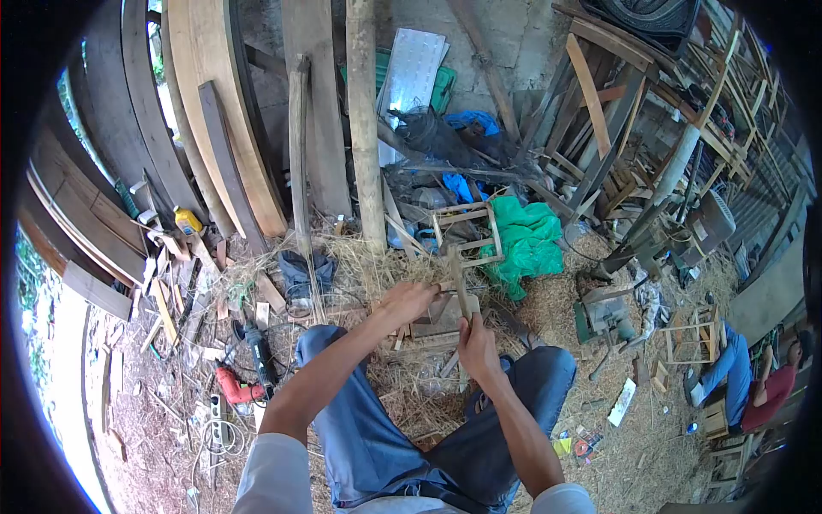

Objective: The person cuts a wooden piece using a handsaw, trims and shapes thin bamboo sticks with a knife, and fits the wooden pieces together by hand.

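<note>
Between the knees, my left hand (409,305) is closed round a small thing that I cannot make out, above a wooden block (438,319). My right hand (477,344) grips the lower end of a long wooden piece (459,278), which rises away from me, close to the block's right side. The two hands are apart. Just beyond them stands a small wooden frame (467,233), with a green plastic sheet (524,240) against its right side.
A red power tool (237,387) and a dark grinder (259,353) lie at the left with cables. Tall planks (223,111) lean behind. At the right are a metal machine (606,315) and a seated person (765,385). Straw and shavings cover the ground.
</note>
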Demonstrator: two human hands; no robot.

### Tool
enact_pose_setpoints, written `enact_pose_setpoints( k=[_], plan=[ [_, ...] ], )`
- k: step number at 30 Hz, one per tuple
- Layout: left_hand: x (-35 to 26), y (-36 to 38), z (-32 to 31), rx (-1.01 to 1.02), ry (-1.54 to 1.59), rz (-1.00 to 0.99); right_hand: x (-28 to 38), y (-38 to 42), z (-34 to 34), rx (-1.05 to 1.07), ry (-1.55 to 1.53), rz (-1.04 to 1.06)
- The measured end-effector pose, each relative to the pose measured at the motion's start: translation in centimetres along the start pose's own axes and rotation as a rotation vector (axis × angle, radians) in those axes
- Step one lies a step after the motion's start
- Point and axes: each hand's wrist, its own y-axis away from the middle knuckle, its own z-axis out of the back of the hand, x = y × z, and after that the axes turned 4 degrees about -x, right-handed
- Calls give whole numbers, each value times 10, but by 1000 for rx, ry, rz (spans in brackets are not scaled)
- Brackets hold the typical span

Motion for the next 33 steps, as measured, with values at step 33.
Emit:
enact_pose_setpoints(
  k=[33],
  plan=[
    [4,1,4,107,2,-37,-32,0,-29,-107,26,198]
  ],
)
